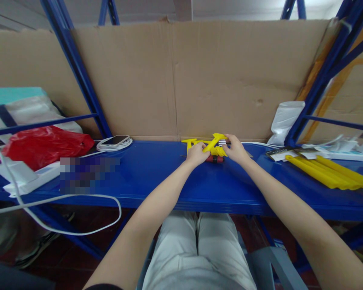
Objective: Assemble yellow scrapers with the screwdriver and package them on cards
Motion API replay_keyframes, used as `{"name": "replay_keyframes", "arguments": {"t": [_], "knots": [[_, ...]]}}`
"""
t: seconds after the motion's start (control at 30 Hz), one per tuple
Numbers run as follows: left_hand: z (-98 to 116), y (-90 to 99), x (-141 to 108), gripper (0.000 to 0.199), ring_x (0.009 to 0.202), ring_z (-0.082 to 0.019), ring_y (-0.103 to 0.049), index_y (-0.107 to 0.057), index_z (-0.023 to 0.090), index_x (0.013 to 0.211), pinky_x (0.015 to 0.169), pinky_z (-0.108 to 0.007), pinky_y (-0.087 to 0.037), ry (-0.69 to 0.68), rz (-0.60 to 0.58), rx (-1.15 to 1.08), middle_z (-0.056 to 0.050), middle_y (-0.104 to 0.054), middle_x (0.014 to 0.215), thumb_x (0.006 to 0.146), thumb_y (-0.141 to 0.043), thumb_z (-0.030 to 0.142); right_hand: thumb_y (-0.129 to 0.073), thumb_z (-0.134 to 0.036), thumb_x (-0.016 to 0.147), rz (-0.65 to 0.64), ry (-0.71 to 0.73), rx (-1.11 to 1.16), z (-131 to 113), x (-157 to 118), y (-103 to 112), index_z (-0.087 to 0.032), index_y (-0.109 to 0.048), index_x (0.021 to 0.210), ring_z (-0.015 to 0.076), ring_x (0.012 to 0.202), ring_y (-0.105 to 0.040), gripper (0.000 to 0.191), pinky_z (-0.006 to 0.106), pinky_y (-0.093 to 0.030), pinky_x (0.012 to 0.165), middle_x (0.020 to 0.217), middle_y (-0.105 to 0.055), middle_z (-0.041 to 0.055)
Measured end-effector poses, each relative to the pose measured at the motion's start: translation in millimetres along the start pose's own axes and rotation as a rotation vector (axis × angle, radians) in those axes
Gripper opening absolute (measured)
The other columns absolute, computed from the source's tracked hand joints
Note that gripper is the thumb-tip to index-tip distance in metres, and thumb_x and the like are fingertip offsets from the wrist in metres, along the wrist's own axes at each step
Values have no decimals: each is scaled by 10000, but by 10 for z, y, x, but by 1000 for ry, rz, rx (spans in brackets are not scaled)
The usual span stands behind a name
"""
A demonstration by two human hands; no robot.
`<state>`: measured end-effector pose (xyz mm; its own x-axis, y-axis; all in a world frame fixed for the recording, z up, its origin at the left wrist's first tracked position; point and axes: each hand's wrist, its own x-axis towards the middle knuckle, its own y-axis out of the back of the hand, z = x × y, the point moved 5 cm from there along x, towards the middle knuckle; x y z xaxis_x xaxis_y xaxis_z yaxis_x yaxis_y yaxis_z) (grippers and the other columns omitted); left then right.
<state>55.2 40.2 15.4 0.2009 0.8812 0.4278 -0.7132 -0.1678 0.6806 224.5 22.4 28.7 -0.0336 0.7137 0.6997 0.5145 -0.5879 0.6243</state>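
Note:
Near the back of the blue shelf, my left hand is closed on the lower end of a yellow plastic piece. The piece slants up to the right, and its wider top lies by the fingers of my right hand. My right hand is curled at that top end; its fingertips are too small to make out fully. Other yellow pieces lie behind my left hand, and more sit between the hands. A red and black tool handle rests just below them.
Long yellow parts and a white power strip lie at right. A red bag, a phone with white cable and another power strip are at left. Cardboard stands behind; blue posts rise at both sides.

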Motion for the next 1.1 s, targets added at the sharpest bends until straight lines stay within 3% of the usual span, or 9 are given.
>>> {"name": "replay_keyframes", "arguments": {"t": [0.27,0.43,0.7,1.1], "knots": [[-86,-31,5,87,890,-245,-649,-642,211,800,769,-307,-473,58,-26,65,-60,-698,867,749,-659,279,-466,-152,735,-139,140,69,-119,-59,-201,-156,-576,1130,255,1130,-547,410,453,-433,981,1176,-604,143],[-29,-9,-25,162,931,-246,-648,-665,195,892,803,-308,-468,35,-32,108,-76,-708,950,766,-639,293,-465,-142,736,-103,238,108,-163,-74,-159,-162,-565,1094,248,1128,-544,373,459,-413,1000,1173,-598,148],[-12,100,-30,247,1086,-229,-605,-656,212,1030,903,-327,-437,104,0,216,-72,-691,1111,854,-532,333,-491,-137,770,-32,499,221,-340,-158,-134,-213,-568,1035,236,1095,-574,287,474,-454,955,1147,-602,125],[-25,150,-16,276,1119,-228,-591,-641,189,1068,925,-338,-433,104,25,233,-93,-661,1181,878,-516,345,-477,-184,822,-106,514,133,-344,-150,-173,-186,-607,973,247,1082,-585,199,448,-473,927,1157,-595,143]]}}
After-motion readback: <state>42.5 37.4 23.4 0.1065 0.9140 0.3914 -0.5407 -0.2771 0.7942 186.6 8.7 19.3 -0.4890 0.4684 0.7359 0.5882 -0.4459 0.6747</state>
